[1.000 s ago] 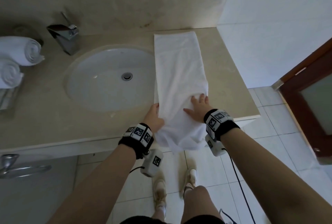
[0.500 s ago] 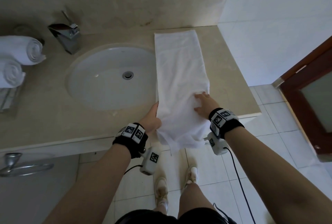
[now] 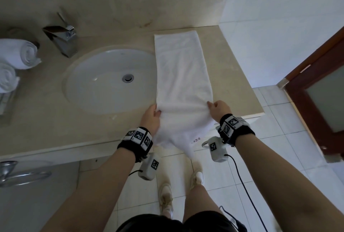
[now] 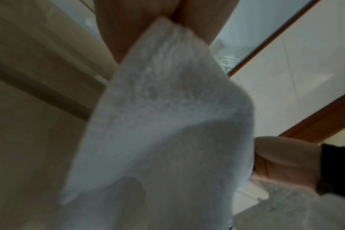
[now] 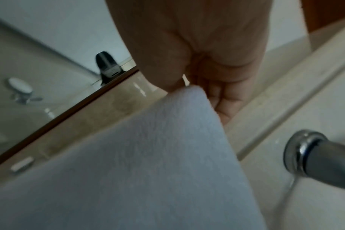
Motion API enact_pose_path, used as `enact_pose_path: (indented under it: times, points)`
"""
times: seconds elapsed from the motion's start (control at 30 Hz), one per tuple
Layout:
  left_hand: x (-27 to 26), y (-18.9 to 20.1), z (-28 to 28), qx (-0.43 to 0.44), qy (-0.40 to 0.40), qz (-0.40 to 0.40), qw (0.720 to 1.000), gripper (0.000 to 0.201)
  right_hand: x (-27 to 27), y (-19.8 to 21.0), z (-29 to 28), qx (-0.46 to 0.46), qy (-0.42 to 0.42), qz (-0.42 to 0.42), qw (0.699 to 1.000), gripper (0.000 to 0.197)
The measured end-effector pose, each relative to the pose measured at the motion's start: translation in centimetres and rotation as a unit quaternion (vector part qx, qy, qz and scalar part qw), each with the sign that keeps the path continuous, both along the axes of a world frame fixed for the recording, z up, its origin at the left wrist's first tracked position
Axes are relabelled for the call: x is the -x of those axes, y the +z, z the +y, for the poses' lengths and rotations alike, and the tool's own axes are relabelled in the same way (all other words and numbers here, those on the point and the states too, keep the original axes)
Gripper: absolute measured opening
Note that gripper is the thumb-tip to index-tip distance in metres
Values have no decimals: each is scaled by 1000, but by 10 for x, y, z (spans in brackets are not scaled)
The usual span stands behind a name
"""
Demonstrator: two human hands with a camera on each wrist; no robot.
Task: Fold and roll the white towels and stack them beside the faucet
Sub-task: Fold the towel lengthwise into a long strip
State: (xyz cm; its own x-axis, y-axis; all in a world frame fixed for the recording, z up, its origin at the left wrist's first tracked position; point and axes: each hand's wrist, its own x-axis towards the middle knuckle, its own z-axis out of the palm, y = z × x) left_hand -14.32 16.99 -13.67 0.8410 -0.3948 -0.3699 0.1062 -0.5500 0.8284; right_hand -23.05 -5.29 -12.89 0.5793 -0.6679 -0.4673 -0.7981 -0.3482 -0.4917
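Observation:
A long folded white towel (image 3: 181, 75) lies lengthwise on the beige counter (image 3: 37, 120) right of the sink, its near end hanging over the front edge. My left hand (image 3: 151, 115) grips the towel's left edge near the counter front; the towel (image 4: 167, 132) fills the left wrist view. My right hand (image 3: 216, 108) pinches the right edge, and the right wrist view shows thumb and fingers (image 5: 223, 107) closed on the towel (image 5: 148, 163). Two rolled white towels (image 3: 17, 53) are stacked at the far left, beyond the chrome faucet (image 3: 63, 39).
The oval white sink (image 3: 109, 79) sits left of the towel. A wall and mirror frame run behind the counter. A wooden door (image 3: 316, 86) stands at the right. A chrome towel ring (image 3: 16, 174) hangs below the counter at left. My feet stand on tiled floor.
My right hand slid from flat on top of the towel to its right edge and pinched it. My left hand stayed on the left edge, closing its grip there.

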Motion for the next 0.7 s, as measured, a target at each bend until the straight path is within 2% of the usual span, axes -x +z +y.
enact_pose_path:
  times: [0.1,0.2,0.27,0.4,0.53,0.57,0.7]
  points:
    - [3,1,2,-91,-38,2,995,34,5,4,0,1,44,6,999,35]
    - [2,3,1,-46,-37,89,994,49,9,6,2,9,71,23,997,31]
    - [0,2,0,-23,-29,142,989,45,10,8,3,1,76,26,997,29]
    - [-6,-12,-2,-68,-51,110,990,36,15,10,4,-26,46,9,999,36]
    - [-14,-31,-1,-68,-45,119,990,48,18,6,4,-8,13,9,1000,43]
    - [-14,-30,-1,-59,-39,128,989,47,19,5,5,-7,10,19,1000,44]
    - [-6,2,-1,-31,-20,169,985,21,14,4,6,-12,5,25,1000,40]
